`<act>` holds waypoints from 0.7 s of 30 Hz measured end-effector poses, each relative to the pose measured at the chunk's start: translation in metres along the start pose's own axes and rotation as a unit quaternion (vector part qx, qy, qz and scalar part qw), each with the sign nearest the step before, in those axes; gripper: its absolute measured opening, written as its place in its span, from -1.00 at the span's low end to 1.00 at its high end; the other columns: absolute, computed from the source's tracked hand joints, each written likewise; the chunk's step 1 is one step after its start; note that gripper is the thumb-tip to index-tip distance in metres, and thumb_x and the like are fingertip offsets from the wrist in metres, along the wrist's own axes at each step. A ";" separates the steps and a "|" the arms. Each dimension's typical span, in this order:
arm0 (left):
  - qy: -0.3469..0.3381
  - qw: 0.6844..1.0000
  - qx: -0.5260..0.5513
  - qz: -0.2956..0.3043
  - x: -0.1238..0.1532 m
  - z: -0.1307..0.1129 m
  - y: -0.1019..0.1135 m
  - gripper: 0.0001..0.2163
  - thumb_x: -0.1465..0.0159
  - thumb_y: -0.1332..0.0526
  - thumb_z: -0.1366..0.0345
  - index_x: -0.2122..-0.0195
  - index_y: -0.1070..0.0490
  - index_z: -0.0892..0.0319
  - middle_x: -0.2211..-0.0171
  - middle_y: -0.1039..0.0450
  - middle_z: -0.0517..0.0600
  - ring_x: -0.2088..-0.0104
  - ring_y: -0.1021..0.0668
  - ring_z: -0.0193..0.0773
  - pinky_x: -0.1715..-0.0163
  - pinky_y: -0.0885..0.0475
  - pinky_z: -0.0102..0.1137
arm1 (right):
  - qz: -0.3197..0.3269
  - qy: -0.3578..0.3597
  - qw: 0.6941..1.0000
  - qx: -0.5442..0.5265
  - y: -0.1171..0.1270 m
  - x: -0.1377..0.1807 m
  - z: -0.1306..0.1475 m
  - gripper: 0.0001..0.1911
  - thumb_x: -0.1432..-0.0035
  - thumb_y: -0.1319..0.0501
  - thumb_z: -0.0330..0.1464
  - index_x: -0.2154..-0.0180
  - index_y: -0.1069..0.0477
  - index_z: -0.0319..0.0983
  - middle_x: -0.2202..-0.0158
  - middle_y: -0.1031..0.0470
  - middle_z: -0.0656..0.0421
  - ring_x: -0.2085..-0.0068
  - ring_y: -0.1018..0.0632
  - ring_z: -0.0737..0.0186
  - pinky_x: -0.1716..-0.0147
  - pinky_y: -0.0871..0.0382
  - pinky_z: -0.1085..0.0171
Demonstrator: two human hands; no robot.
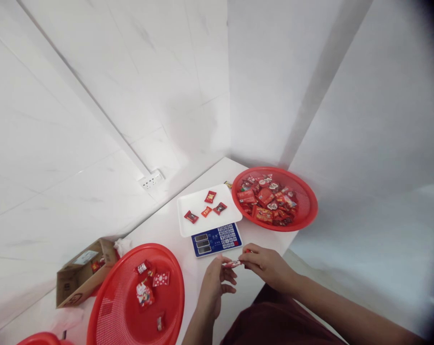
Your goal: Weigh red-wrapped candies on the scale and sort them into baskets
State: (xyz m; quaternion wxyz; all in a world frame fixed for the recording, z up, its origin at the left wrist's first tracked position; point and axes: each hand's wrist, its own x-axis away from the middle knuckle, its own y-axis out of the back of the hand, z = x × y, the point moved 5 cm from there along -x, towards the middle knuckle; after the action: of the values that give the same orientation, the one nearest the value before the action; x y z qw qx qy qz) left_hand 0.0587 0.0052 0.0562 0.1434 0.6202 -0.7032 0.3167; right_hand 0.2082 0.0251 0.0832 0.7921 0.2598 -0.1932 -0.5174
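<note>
In front of the scale, my left hand (215, 282) pinches one end of a small red-and-white wrapped candy (231, 264). My right hand (265, 266) has its fingertips closed at the candy's other end. A bit of red shows at the right fingers, too small to name. Just beyond both hands stands a digital scale (217, 240) with a blue keypad panel. On its white tray (188, 230) lie several red wrapped candies (210, 197), spaced apart.
At the right, a red basket (312, 208) holds a heap of red candy packets. Another red basket (179, 287), front left, contains several packets. Behind it sits an open cardboard box (73, 287). Walls meet behind the white table (159, 230); a power socket (152, 180) is mounted there.
</note>
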 end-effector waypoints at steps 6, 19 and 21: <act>-0.057 0.997 0.050 -0.008 0.001 -0.005 0.000 -0.74 0.01 -0.31 0.22 0.31 -0.36 0.16 0.36 -0.45 -0.01 0.37 -0.48 -0.32 0.38 -0.36 -0.43 | -0.047 -0.068 0.991 -0.109 -0.001 0.002 -0.010 -0.78 -0.06 -0.11 -0.31 0.24 -0.46 -0.10 0.22 -0.45 0.15 0.19 -0.46 0.19 0.16 -0.29 0.27; -0.078 0.987 0.105 -0.089 0.003 -0.007 0.015 -0.69 -0.01 -0.22 0.29 0.18 -0.29 0.10 0.40 -0.39 -0.06 0.44 -0.44 -0.36 0.39 -0.38 -0.40 | -0.038 -0.270 0.730 -0.627 -0.021 0.003 -0.025 -0.69 -0.08 -0.15 -0.35 0.09 -0.27 -0.12 0.10 -0.43 0.14 0.30 -0.48 0.33 0.24 -0.40 0.23; -0.058 0.992 0.085 -0.067 0.002 -0.007 0.012 -0.82 0.00 -0.16 0.31 0.33 -0.31 0.15 0.48 -0.36 -0.08 0.51 -0.39 -0.40 0.45 -0.37 -0.41 | -0.028 -0.254 0.726 -0.639 -0.019 0.001 -0.023 -0.66 -0.07 -0.17 -0.35 0.07 -0.25 -0.12 0.08 -0.43 0.13 0.28 -0.49 0.30 0.23 -0.39 0.21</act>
State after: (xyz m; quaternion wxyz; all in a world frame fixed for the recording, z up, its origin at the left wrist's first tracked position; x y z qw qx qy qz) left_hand 0.0454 0.0080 0.0598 0.0697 0.6932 -0.6378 0.3285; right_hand 0.2084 0.0231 0.0532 0.6770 -0.4436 -0.0039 -0.5873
